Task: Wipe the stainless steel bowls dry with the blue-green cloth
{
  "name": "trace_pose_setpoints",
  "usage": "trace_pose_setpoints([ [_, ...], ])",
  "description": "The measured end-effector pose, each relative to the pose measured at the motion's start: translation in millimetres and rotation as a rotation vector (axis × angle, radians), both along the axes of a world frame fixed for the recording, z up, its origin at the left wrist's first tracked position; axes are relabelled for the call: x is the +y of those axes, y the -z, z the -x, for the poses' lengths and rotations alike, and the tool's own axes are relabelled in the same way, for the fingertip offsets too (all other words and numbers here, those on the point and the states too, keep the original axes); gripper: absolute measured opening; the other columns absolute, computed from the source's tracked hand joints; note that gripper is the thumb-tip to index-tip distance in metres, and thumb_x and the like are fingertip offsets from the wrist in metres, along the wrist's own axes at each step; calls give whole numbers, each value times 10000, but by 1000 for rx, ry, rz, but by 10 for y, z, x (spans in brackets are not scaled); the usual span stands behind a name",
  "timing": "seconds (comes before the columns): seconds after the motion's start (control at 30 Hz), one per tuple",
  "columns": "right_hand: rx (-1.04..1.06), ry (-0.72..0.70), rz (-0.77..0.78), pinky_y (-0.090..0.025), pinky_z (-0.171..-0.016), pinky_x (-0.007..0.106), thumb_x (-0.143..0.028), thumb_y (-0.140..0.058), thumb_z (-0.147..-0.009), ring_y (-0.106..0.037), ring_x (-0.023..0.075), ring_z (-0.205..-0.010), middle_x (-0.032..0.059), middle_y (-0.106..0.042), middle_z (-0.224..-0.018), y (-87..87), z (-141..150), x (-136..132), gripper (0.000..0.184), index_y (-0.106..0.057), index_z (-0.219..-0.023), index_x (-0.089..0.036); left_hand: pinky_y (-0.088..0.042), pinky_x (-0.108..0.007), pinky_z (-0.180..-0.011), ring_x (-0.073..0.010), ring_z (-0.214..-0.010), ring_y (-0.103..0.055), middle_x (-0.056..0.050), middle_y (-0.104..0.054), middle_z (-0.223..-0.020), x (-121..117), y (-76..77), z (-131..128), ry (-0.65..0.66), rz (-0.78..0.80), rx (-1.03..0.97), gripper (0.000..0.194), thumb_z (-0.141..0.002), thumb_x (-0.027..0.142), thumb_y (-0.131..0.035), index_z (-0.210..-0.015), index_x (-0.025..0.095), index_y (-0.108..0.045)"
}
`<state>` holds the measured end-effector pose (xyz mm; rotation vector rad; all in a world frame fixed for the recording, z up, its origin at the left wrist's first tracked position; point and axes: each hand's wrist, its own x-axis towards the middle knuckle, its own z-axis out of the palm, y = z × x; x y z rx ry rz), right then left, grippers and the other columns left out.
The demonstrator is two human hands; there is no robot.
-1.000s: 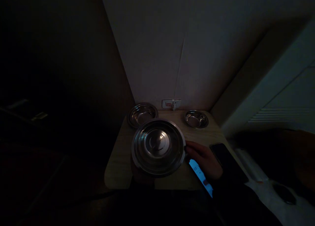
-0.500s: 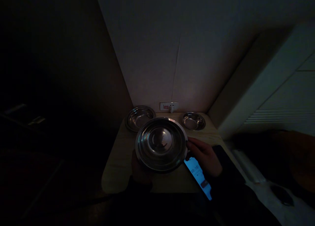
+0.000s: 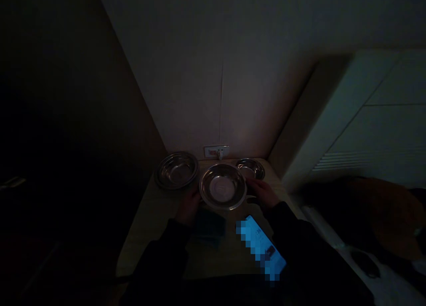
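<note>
A shiny stainless steel bowl (image 3: 222,188) is between my two hands over the small table, its inside facing me. My left hand (image 3: 189,207) grips its left rim. On the opposite rim, my right hand (image 3: 264,194) has its fingers closed against the steel. Behind and to the left, nested steel bowls (image 3: 177,170) stand near the wall. A smaller steel bowl (image 3: 253,166) sits at the back right, partly covered by my right hand and the held bowl. Below the held bowl lies a dark bluish cloth (image 3: 209,228), dim and hard to make out.
A lit phone (image 3: 262,248), partly pixelated, lies on the wooden table (image 3: 140,235) by my right forearm. A wall socket (image 3: 216,152) with a plug is just above the table's back edge. To the right is a pale panel (image 3: 376,124). The room is very dark.
The steel bowl has moved away from me toward the table's back, and both hands moved with it. The dark cloth has come into view. My head view has shifted slightly.
</note>
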<state>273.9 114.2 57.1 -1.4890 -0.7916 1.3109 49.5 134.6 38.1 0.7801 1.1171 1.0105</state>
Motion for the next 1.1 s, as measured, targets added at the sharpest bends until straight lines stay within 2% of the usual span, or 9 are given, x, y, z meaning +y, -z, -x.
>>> trace_pose_setpoints([
  [0.17, -19, 1, 41, -442, -410, 192, -330, -584, -727, -619, 152, -630, 49, -677, -781, 288, 7, 172, 246, -658, -918, -193, -503, -344, -786, -220, -894, -644, -68, -712, -938, 130, 87, 16, 33, 46, 20, 333, -626, 125, -589, -947, 147, -674],
  [0.3, -22, -11, 44, -458, -436, 205, -326, -580, -707, -620, 154, -643, 31, -671, -765, 486, 26, 233, 263, -661, -923, -203, -496, -351, -802, -224, -899, -643, -61, -715, -911, 178, 171, 38, 34, 53, 34, 315, -614, 123, -591, -915, 152, -679],
  [0.47, -39, -23, 38, -484, -471, 237, -323, -586, -676, -634, 174, -676, 31, -685, -797, 638, 19, 265, 275, -681, -910, -215, -501, -365, -777, -236, -849, -653, -58, -720, -856, 232, 254, 56, 69, 82, 45, 265, -592, 142, -627, -851, 155, -685],
  [0.6, -64, -34, 19, -499, -521, 273, -329, -602, -655, -641, 190, -685, 40, -697, -778, 681, -4, 285, 270, -699, -877, -210, -506, -359, -757, -239, -834, -657, -51, -723, -843, 269, 315, 55, 96, 104, 52, 235, -576, 142, -649, -807, 162, -683],
  [0.77, -96, -42, -34, -514, -724, 349, -361, -665, -610, -640, 214, -811, 42, -705, -822, 639, -24, 290, 246, -708, -792, -202, -506, -368, -760, -252, -864, -654, -69, -720, -895, 294, 355, 66, 129, 104, 60, 318, -556, 130, -684, -872, 161, -672],
  [0.87, -101, -45, -42, -502, -778, 365, -357, -685, -603, -635, 225, -856, 47, -708, -814, 605, -32, 286, 225, -708, -758, -195, -502, -374, -772, -259, -881, -651, -73, -717, -912, 293, 341, 76, 155, 89, 66, 315, -566, 160, -697, -880, 166, -673],
  [0.97, -93, -37, -29, -514, -746, 350, -337, -691, -620, -645, 217, -828, 47, -709, -783, 597, -63, 258, 201, -705, -758, -191, -498, -382, -776, -266, -869, -653, -72, -719, -877, 285, 310, 81, 175, 74, 87, 272, -568, 196, -708, -837, 169, -679],
  [1.1, -79, 21, 34, -519, -582, 290, -322, -661, -691, -654, 181, -673, 58, -707, -761, 616, -200, 165, 170, -686, -786, -183, -495, -383, -766, -271, -853, -655, -75, -720, -867, 270, 258, 85, 198, 42, 124, 256, -552, 207, -709, -804, 168, -684],
])
